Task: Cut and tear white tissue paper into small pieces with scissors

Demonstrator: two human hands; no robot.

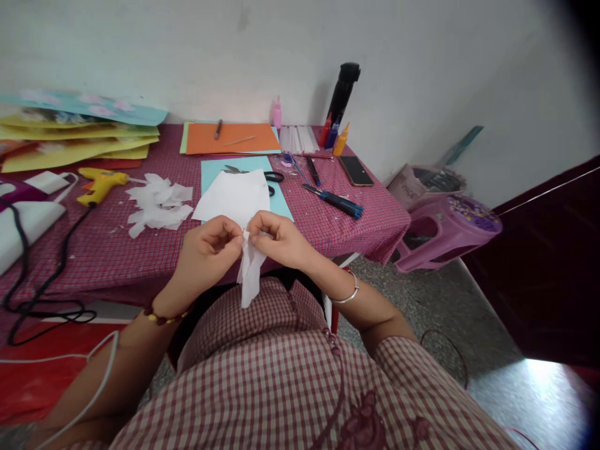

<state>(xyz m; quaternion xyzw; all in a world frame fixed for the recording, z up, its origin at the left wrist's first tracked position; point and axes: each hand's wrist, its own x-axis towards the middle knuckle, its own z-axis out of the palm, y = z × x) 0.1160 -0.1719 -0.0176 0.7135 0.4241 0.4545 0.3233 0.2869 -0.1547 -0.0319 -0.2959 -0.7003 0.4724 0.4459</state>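
Between my two hands hangs a strip of thin white tissue paper (251, 275), its loose end dangling over my lap. My left hand (209, 247) pinches its top edge between thumb and forefinger. Close beside it, my right hand (281, 240) pinches the same strip, fingers curled. Just beyond them lies a white paper sheet (237, 192) on a light blue sheet (284, 209). Scissors (273, 177) with black handles are partly covered by the white sheet. Torn white tissue pieces (162, 203) are heaped to the left of it.
A yellow glue gun (100, 182) with a black cord lies at left, near stacked coloured papers (79, 147). To the right are a utility knife (340, 201), a phone (356, 170), paint bottles (334, 134) and glue sticks (299, 139). A pink stool (440, 234) stands beyond the table.
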